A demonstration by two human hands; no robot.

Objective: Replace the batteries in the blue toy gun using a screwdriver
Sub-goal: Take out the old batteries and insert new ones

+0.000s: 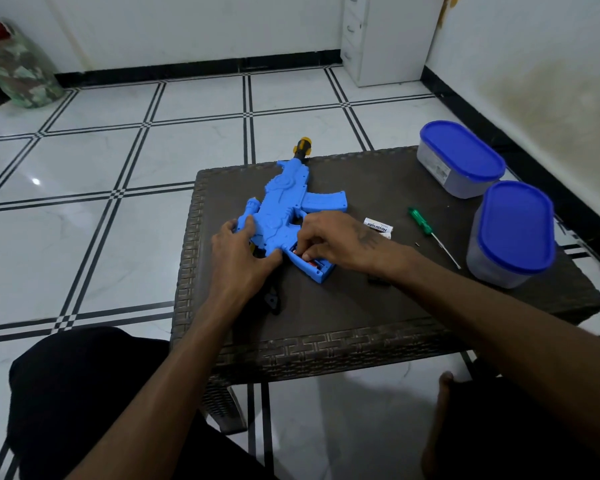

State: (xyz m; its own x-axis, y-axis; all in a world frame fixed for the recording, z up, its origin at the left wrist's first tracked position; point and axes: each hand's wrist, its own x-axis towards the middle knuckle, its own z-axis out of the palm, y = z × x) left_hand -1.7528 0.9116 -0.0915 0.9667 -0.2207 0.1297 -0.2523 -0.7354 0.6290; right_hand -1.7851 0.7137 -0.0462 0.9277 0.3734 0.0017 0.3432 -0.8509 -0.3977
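Nearest in, the left hand (238, 252) is pressed flat over the rear of the blue toy gun (284, 216) to pin it on the wicker table (361, 306); the right hand (329, 242) has its fingertips (303, 255) pinched down into the open battery bay (312, 263) in the grip, probably on a battery, though it's too small to be sure. I'd say keep the gun pinned, tilt the cell in spring end first and check polarity; further out sit the white batteries (379, 226), the green screwdriver (430, 233) with a loose screw (417, 243) just beside it, then two blue-lidded tubs (515, 230).
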